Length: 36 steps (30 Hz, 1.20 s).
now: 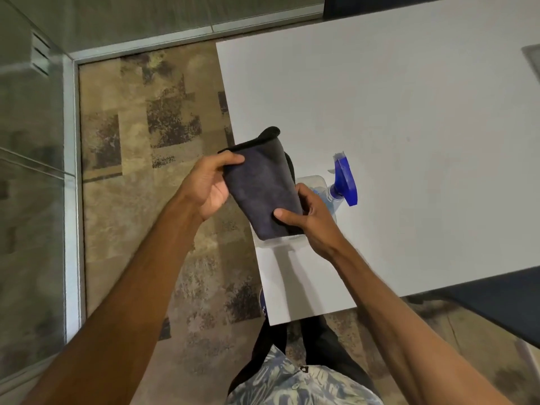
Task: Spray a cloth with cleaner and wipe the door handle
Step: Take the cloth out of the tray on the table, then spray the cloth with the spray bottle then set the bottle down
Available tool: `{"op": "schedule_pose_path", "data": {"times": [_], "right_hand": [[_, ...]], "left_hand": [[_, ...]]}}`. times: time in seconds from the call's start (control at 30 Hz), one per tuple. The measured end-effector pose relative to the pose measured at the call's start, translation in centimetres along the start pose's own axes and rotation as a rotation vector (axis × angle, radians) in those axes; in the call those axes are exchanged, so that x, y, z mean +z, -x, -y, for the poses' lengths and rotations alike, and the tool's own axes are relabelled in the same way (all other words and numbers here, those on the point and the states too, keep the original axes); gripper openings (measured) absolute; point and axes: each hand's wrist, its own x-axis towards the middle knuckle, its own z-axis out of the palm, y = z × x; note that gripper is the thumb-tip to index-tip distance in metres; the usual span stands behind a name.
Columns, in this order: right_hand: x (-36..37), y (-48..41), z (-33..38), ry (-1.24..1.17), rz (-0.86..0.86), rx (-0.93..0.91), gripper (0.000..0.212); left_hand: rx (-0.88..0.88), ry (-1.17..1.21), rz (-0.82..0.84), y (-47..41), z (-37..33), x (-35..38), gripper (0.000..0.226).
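— So, where do we have the cloth (263,185)?
— We grip it folded above the table (409,112) edge: left hand (209,187) pinching its top corner, right hand (309,217) clamping the bottom.
— And the spray bottle (342,185)?
— Lying on the table, just behind our right hand.

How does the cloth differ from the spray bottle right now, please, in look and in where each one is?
The cloth is dark, soft and folded; the spray bottle is clear plastic with a blue trigger head. The cloth is held up by both the left hand and the right hand; the spray bottle is on the white table, untouched. The cloth is in full view, while the bottle is partly hidden behind it. Both sit near the table's corner.
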Motion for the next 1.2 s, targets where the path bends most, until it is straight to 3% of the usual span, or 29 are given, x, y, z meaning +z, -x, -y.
{"op": "schedule_pose_path", "data": {"times": [0.07,0.23,0.33,0.5,0.63,0.7,0.87,1.07,1.13,1.2], "right_hand": [[-0.3,0.3,1.3,-0.059,0.020,-0.001,0.034],[-0.6,0.9,3.4,-0.317,0.111,0.064,0.046],[-0.7,1.6,4.6,-0.456,0.192,0.133,0.046],[-0.9,2.4,5.1,-0.474,0.191,0.153,0.025],[-0.7,3.1,5.0,-0.394,0.172,0.142,0.039],[-0.5,3.6,4.8,-0.329,0.151,0.129,0.042],[-0.7,5.3,3.4,0.040,-0.132,0.034,0.030],[-4.2,6.3,-1.3,0.007,-0.562,0.112,0.020],[-4.8,5.7,-2.4,0.061,-0.608,0.114,0.033],[-5.1,4.6,-2.7,0.118,-0.561,0.055,0.062]], "left_hand": [[-0.036,0.115,-0.013,0.6,-0.6,0.3,0.019],[-0.007,0.229,-0.043,1.9,-2.0,1.1,0.031],[0.004,0.239,-0.002,2.5,-2.6,1.6,0.025],[0.013,0.257,0.121,3.2,-2.1,1.8,0.032],[-0.120,0.192,0.097,4.9,2.3,2.6,0.064],[-0.160,0.161,0.029,5.5,4.9,3.1,0.067],[-0.114,0.180,-0.086,5.8,7.9,2.8,0.068],[-0.015,0.135,-0.113,6.7,8.6,1.0,0.066],[0.001,0.111,-0.098,7.1,8.7,0.7,0.063],[0.003,0.100,-0.089,7.4,8.9,0.6,0.064]]}}
